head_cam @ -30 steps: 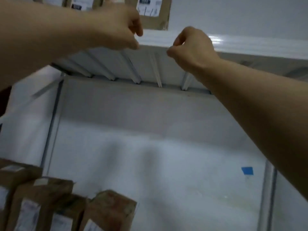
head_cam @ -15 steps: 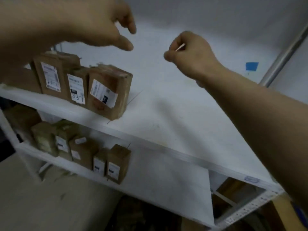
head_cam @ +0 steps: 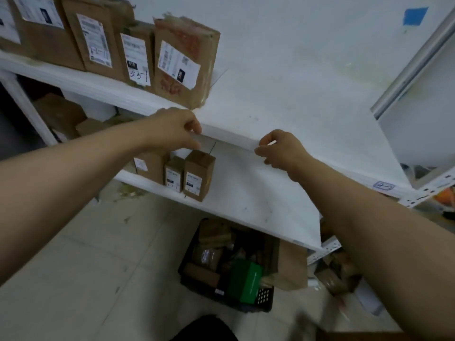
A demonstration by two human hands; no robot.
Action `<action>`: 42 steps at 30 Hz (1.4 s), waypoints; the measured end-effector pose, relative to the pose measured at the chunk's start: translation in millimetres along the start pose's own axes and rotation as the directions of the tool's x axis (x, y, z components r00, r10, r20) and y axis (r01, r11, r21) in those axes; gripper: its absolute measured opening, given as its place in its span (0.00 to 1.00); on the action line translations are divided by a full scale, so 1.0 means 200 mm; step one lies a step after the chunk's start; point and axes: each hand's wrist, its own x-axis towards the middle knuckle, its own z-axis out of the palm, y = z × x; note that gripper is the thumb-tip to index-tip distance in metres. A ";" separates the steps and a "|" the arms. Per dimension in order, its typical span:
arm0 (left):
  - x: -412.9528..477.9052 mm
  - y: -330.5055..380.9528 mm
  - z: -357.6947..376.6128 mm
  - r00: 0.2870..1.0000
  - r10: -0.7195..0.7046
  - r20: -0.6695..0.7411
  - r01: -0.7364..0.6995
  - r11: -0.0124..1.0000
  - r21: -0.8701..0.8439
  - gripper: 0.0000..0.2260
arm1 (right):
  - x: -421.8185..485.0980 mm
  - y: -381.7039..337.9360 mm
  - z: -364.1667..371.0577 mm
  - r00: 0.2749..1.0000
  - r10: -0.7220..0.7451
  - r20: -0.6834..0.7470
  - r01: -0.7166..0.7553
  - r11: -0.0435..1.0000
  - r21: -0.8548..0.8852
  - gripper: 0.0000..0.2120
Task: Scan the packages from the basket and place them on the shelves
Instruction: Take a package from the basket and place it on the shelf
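A black basket point(head_cam: 264, 297) sits on the floor under the shelves, filled with brown packages point(head_cam: 206, 257) and a green box point(head_cam: 245, 281). Labelled brown packages point(head_cam: 184, 62) stand in a row on the white middle shelf point(head_cam: 295, 107). Smaller boxes point(head_cam: 199, 175) stand on the lower shelf point(head_cam: 248, 200). My left hand point(head_cam: 176, 129) hovers at the middle shelf's front edge, fingers loosely curled, holding nothing. My right hand point(head_cam: 279, 150) hangs by the same edge farther right, fingers curled, pinching a small pale sliver that I cannot identify.
More brown parcels point(head_cam: 337, 274) lie on the floor right of the basket, beside a flat cardboard sheet point(head_cam: 291, 264). A metal shelf upright point(head_cam: 325, 249) stands at the right. Blue tape point(head_cam: 414, 17) marks the wall. Tiled floor point(head_cam: 98, 267) spreads to the left.
The view has swung down from the top shelf's underside to the lower shelves and basket. Both hands have come down to the middle shelf's front edge.
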 end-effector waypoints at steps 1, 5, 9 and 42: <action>-0.03 -0.03 0.03 1.000 -0.018 0.017 0.019 0.999 -0.032 0.16 | -0.03 0.01 0.04 1.000 0.010 0.017 -0.010 1.000 0.000 0.05; -0.17 -0.16 0.15 0.994 -0.081 0.072 0.086 0.994 -0.066 0.13 | -0.17 0.06 0.25 0.994 0.080 0.068 -0.084 0.995 0.046 0.05; -0.27 -0.22 0.25 0.984 -0.099 0.148 0.106 0.994 -0.038 0.12 | -0.30 0.15 0.37 0.986 0.137 0.093 -0.142 0.988 0.055 0.07; -0.33 0.37 1.15 0.874 -0.290 0.389 0.323 0.946 -0.021 0.26 | -0.60 1.09 0.00 0.875 0.449 0.183 -0.480 0.854 0.199 0.07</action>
